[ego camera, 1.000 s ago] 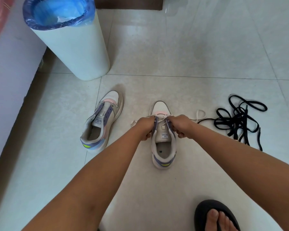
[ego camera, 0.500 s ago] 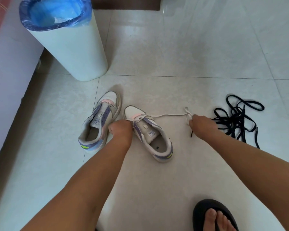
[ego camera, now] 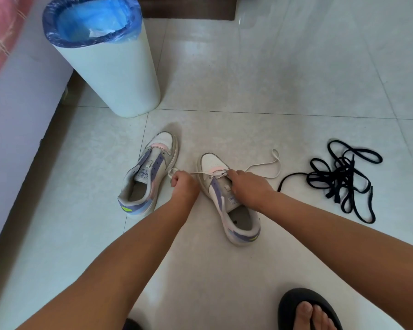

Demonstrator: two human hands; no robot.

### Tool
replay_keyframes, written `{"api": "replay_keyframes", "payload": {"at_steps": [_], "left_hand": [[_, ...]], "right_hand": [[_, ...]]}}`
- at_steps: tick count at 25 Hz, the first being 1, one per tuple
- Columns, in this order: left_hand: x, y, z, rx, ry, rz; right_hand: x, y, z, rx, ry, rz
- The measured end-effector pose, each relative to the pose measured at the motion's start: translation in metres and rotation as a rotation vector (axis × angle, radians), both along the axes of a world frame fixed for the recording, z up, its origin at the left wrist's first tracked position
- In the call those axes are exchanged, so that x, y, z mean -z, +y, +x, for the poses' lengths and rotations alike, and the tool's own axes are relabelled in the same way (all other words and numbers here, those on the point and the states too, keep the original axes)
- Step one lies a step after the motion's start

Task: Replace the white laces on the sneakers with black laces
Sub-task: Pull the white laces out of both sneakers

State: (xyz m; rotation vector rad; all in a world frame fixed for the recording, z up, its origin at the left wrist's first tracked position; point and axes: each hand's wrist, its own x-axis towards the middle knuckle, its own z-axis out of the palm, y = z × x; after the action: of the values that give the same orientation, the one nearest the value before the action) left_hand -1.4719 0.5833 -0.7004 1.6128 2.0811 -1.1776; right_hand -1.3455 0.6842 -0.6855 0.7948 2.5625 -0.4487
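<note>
Two sneakers on the floor: the left one unlaced, the right one threaded with one white lace. Left hand pinches one lace end; right hand curls at the eyelets (grip unclear). Black laces lie tangled nearby, uncountable. One bin.

I see two sneakers, the unlaced sneaker at 9 o'clock and the laced sneaker at centre: white toes, pink band, purple panels, lime heel marks. The white lace runs pale cream; black laces at 3 o'clock. At 11 o'clock, white bin w/ blue liner; black sandal at 5, pale glossy floor tiles.
</note>
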Motion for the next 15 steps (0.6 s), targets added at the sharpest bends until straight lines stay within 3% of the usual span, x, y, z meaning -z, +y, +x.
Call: {"api": "replay_keyframes", "payload": {"at_steps": [3,9,12,15], "left_hand": [[0.003,-0.003,0.0,-0.086,-0.115,0.133],[-0.027,0.017,0.001,-0.274,-0.437,0.61],[-0.026,0.021,0.006,-0.161,-0.615,0.545],[-0.017,0.025,0.011,-0.123,-0.479,0.503]], "right_hand": [[-0.004,0.007,0.008,0.054,0.029,-0.02],[-0.01,0.004,0.019,0.16,0.117,-0.168],[-0.01,0.006,0.014,0.212,0.152,-0.206],[-0.007,0.009,0.009,0.196,0.16,-0.181]]}}
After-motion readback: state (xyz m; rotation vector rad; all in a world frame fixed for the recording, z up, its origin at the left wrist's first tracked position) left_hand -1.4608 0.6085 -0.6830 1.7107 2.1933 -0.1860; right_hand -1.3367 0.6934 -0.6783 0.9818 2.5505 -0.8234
